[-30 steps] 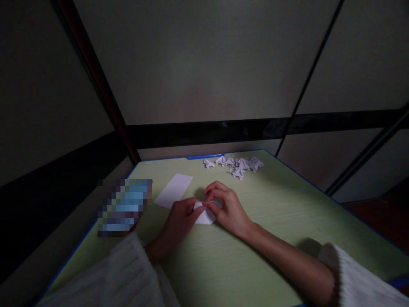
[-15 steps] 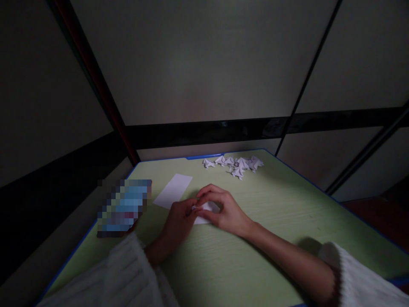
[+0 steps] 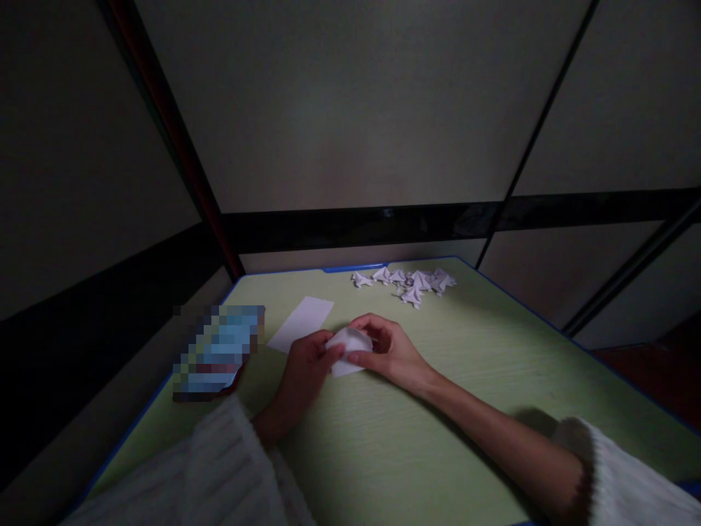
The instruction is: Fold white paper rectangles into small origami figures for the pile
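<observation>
1. Folded paper [image 3: 352,342]: between your two hands, around mid-desk [image 3: 438,453].
2. Your left hand [image 3: 304,365]: grip closed, thumb and fingers pinching the paper's left side.
3. Your right hand [image 3: 399,356]: grip closed on its right side.
4. Loose sheet [image 3: 301,323]: flat, just beyond your left hand.
5. Paper figures [image 3: 420,282]: clustered near the far edge.
6. Pixelated object [image 3: 223,351]: left side.

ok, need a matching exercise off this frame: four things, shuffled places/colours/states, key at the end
Things
1. Paper piece
2. Loose sheet
3. Folded paper figures
4. Tabletop

Places, colours, states
A. Grouped toward the far edge
B. Pale green with blue edging
C. Held between left hand and right hand
D. Lying flat, just beyond the left hand

Pairs: 1-C, 2-D, 3-A, 4-B
</observation>
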The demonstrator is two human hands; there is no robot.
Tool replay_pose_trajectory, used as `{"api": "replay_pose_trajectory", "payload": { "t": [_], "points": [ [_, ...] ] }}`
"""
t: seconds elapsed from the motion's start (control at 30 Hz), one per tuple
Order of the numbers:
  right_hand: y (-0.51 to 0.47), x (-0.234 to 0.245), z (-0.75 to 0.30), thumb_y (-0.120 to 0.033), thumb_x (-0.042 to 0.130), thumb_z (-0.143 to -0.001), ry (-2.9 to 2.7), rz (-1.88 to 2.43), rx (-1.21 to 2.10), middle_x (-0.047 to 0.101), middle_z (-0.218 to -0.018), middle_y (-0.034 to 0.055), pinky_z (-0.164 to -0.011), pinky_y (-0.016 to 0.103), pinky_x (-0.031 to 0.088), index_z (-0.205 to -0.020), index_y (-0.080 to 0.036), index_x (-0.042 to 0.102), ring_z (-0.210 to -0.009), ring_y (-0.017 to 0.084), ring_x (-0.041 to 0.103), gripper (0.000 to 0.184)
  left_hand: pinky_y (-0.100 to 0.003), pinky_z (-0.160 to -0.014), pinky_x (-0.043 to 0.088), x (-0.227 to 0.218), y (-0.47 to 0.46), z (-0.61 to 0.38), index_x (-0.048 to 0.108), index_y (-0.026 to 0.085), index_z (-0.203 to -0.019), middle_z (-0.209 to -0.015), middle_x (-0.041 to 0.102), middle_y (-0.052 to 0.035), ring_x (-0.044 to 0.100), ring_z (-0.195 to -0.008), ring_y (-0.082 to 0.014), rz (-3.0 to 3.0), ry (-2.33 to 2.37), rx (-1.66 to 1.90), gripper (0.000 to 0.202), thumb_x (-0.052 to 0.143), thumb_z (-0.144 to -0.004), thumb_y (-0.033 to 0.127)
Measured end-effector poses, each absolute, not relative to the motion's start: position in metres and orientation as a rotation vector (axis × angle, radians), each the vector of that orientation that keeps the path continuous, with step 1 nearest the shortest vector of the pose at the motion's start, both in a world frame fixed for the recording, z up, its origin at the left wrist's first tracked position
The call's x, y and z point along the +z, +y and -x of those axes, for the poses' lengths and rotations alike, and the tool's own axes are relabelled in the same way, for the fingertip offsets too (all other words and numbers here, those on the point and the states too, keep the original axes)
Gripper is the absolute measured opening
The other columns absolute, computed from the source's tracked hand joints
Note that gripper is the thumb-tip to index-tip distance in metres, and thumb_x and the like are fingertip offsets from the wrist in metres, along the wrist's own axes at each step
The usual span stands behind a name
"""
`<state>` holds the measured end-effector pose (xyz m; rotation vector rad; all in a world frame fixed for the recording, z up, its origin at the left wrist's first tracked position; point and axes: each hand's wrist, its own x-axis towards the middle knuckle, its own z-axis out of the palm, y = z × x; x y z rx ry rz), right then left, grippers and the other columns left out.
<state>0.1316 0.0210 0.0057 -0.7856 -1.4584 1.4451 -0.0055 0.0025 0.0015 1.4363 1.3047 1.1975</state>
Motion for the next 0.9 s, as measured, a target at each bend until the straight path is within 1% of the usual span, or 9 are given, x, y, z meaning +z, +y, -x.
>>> {"api": "replay_pose_trajectory", "payload": {
  "t": [0.1, 0.2, 0.4, 0.5, 0.6, 0.7, 0.77, 0.87, 0.9],
  "points": [
    [0.022, 0.0, -0.128, -0.025, 0.063, -0.058, -1.353, 0.791, 1.455, 0.05, -0.059, -0.0031, -0.051, 0.019, 0.033, -0.07, -0.014, 0.053, -0.053, 0.007, 0.043, 0.019, -0.018, -0.042, 0.027, 0.003, 0.002, 0.003, 0.052, 0.012, -0.058, -0.046, 0.045, 0.0055, 0.036, -0.044, -0.0069, -1.349, 1.27, 1.207, 0.021, 0.056, -0.057, 0.032],
    [0.023, -0.003, -0.126, -0.027, 0.062, -0.059, -1.296, 0.81, 1.478, 0.049, -0.054, -0.0033, -0.047, 0.019, 0.031, -0.065, -0.013, 0.055, -0.049, 0.006, 0.041, 0.017, -0.018, -0.041, 0.026, 0.005, 0.0, 0.0, 0.052, 0.012, -0.056, -0.045, 0.046, 0.0055, 0.037, -0.043, -0.0067, -1.321, 1.268, 1.202, 0.022, 0.059, -0.054, 0.033],
    [0.024, -0.004, -0.126, -0.018, 0.064, -0.054, -1.25, 0.87, 1.456, 0.052, -0.052, -0.003, -0.045, 0.019, 0.031, -0.061, -0.013, 0.055, -0.046, 0.006, 0.043, 0.012, -0.019, -0.044, 0.032, 0.006, 0.0, -0.002, 0.057, 0.012, -0.061, -0.048, 0.054, 0.0036, 0.044, -0.046, -0.0087, -1.291, 1.242, 1.198, 0.017, 0.059, -0.053, 0.027],
    [0.026, -0.006, -0.126, -0.015, 0.062, -0.054, -1.297, 0.913, 1.415, 0.052, -0.051, -0.0028, -0.044, 0.019, 0.032, -0.06, -0.013, 0.055, -0.044, 0.006, 0.043, 0.009, -0.019, -0.045, 0.033, 0.003, 0.001, -0.001, 0.058, 0.012, -0.063, -0.05, 0.055, 0.0027, 0.045, -0.047, -0.0092, -1.32, 1.262, 1.179, 0.016, 0.057, -0.055, 0.025],
    [0.027, -0.007, -0.126, -0.012, 0.059, -0.055, -1.368, 0.921, 1.326, 0.052, -0.05, -0.0023, -0.045, 0.02, 0.033, -0.059, -0.013, 0.055, -0.045, 0.007, 0.043, 0.005, -0.019, -0.043, 0.032, -0.001, 0.002, 0.0, 0.06, 0.012, -0.066, -0.048, 0.054, 0.0027, 0.044, -0.045, -0.0091, -1.39, 1.296, 1.159, 0.016, 0.053, -0.059, 0.024],
    [0.025, -0.005, -0.127, -0.012, 0.058, -0.055, -1.436, 0.897, 1.223, 0.053, -0.056, -0.0007, -0.049, 0.021, 0.035, -0.059, -0.013, 0.056, -0.05, 0.009, 0.046, 0.005, -0.019, -0.042, 0.031, -0.002, 0.002, 0.001, 0.062, 0.011, -0.069, -0.046, 0.051, 0.0032, 0.042, -0.043, -0.009, -1.458, 1.331, 1.17, 0.018, 0.049, -0.061, 0.022],
    [0.024, -0.001, -0.129, -0.013, 0.059, -0.055, -1.469, 0.861, 1.24, 0.054, -0.061, 0.0001, -0.052, 0.021, 0.037, -0.065, -0.013, 0.057, -0.055, 0.009, 0.047, 0.01, -0.019, -0.043, 0.032, -0.001, 0.0, 0.002, 0.062, 0.012, -0.071, -0.048, 0.053, 0.0027, 0.043, -0.045, -0.0096, -1.538, 1.36, 1.194, 0.019, 0.048, -0.064, 0.023],
    [0.021, 0.005, -0.134, -0.016, 0.062, -0.055, -1.539, 0.703, 1.421, 0.056, -0.078, 0.0011, -0.06, 0.022, 0.038, -0.087, -0.017, 0.055, -0.067, 0.011, 0.05, 0.032, -0.02, -0.046, 0.034, 0.001, -0.002, 0.006, 0.063, 0.013, -0.073, -0.052, 0.055, 0.0023, 0.045, -0.048, -0.0108, -1.724, 1.438, 1.228, 0.02, 0.047, -0.067, 0.023],
    [0.021, 0.006, -0.136, -0.018, 0.062, -0.056, -1.553, 0.632, 1.489, 0.056, -0.081, 0.0013, -0.061, 0.022, 0.038, -0.091, -0.018, 0.054, -0.069, 0.011, 0.05, 0.036, -0.02, -0.047, 0.034, 0.002, -0.003, 0.007, 0.063, 0.013, -0.074, -0.051, 0.055, 0.0026, 0.046, -0.048, -0.0109, -1.784, 1.474, 1.231, 0.02, 0.046, -0.067, 0.021]
  ]
}}
